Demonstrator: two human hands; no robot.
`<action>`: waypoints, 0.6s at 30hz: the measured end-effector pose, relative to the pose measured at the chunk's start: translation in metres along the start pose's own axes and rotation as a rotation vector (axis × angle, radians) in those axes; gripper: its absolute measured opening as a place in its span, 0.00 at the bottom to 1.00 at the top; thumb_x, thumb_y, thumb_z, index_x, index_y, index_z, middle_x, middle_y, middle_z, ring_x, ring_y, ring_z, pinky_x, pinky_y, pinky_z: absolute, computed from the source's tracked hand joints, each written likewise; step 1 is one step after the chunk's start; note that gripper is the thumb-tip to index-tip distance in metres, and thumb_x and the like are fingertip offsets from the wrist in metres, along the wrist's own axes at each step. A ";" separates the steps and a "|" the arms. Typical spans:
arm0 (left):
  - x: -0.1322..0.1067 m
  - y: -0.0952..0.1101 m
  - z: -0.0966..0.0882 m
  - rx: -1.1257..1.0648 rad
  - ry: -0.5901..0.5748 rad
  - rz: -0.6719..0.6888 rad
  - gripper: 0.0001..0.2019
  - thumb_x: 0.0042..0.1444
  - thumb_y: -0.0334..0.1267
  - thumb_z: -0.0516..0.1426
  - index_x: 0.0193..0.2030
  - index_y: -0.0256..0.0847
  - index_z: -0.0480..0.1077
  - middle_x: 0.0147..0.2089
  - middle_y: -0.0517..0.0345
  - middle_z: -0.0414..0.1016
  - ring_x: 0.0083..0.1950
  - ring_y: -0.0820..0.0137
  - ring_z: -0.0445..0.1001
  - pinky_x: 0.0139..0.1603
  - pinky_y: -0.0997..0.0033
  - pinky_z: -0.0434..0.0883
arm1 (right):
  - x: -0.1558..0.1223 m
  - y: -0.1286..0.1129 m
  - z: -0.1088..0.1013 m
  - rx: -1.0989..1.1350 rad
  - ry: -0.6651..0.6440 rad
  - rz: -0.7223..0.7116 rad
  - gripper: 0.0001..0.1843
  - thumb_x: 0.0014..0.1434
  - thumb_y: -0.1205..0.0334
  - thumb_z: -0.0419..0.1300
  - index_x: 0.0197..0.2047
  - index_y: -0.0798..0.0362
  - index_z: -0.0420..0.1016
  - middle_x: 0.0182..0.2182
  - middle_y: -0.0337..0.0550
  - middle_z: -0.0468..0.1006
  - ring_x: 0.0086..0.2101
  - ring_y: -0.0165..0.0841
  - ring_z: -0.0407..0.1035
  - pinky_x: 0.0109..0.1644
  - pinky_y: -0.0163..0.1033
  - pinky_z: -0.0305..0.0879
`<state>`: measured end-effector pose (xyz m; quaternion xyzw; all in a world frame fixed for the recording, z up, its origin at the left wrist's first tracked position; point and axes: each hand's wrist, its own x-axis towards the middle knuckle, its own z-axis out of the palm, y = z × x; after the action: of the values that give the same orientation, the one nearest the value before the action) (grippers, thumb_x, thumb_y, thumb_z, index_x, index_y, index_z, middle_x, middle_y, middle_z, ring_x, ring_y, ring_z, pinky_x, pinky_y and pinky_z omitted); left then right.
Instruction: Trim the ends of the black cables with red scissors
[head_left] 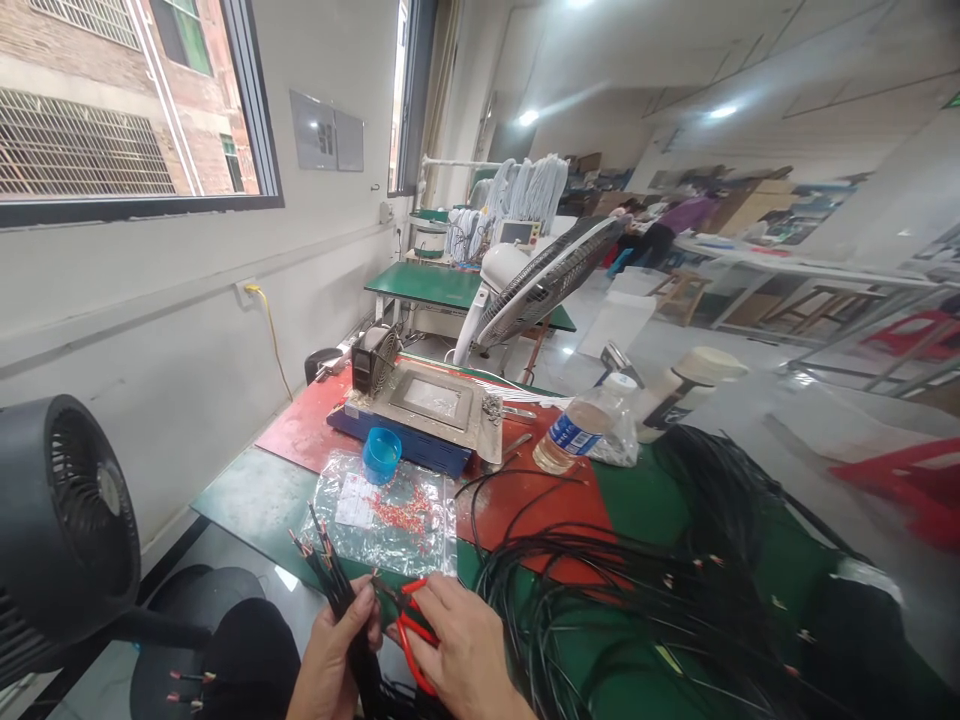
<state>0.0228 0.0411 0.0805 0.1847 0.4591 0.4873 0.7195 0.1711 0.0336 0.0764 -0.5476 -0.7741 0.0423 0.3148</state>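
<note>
Many black cables make up the bundle, gripped in the left hand at the near edge of the desk. The left fingers are curled closely round it, thumb pressed beside one cable's tip; the other stripped ends fan out above. The right hand has its fingers wrapped around the red handles of a cutter, whose tip points at the left thumb. The handles stand somewhat apart, but whether the blades have hold of a wire I cannot tell.

The likeliest mishap is a nipped thumb, since blade and skin are so near each other. A loose left grip could let the cables slide and put a cut in the wrong place. Just beyond, red bits lie on a clear bag; a knock or a tug on the plastic could scatter them, and might tip the blue cup near the box. The bottle stands to the right of that, and a snagged cable from the pile might pull it over. Tangling there looks easy too, with the strands lying crossed.
</note>
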 end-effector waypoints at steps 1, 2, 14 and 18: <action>0.000 0.000 0.000 -0.003 0.003 -0.003 0.12 0.45 0.43 0.62 0.30 0.36 0.73 0.20 0.64 0.61 0.23 0.78 0.56 0.25 0.78 0.57 | -0.001 0.001 0.001 -0.002 0.000 -0.004 0.15 0.59 0.49 0.55 0.29 0.51 0.71 0.25 0.39 0.72 0.26 0.30 0.63 0.29 0.34 0.49; 0.000 0.000 0.001 -0.005 0.007 -0.005 0.11 0.44 0.43 0.63 0.29 0.36 0.72 0.20 0.64 0.60 0.23 0.79 0.56 0.25 0.78 0.57 | -0.002 0.002 0.002 -0.008 0.002 -0.007 0.15 0.60 0.51 0.54 0.29 0.51 0.70 0.25 0.39 0.72 0.26 0.30 0.63 0.29 0.34 0.49; -0.001 0.000 -0.001 -0.102 0.092 -0.055 0.14 0.40 0.36 0.66 0.37 0.36 0.75 0.27 0.60 0.71 0.29 0.77 0.69 0.36 0.76 0.69 | 0.001 0.001 0.000 0.416 -0.126 0.258 0.13 0.58 0.58 0.57 0.24 0.54 0.71 0.21 0.39 0.70 0.23 0.28 0.64 0.26 0.31 0.54; -0.003 0.003 0.002 -0.141 0.051 -0.100 0.14 0.41 0.33 0.66 0.37 0.35 0.75 0.30 0.56 0.76 0.31 0.75 0.72 0.36 0.76 0.70 | 0.001 -0.002 -0.003 0.383 0.051 0.041 0.09 0.60 0.62 0.54 0.31 0.55 0.73 0.26 0.42 0.73 0.27 0.30 0.65 0.29 0.32 0.57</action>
<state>0.0224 0.0401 0.0845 0.0977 0.4506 0.4865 0.7421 0.1703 0.0327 0.0798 -0.4944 -0.7323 0.1812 0.4319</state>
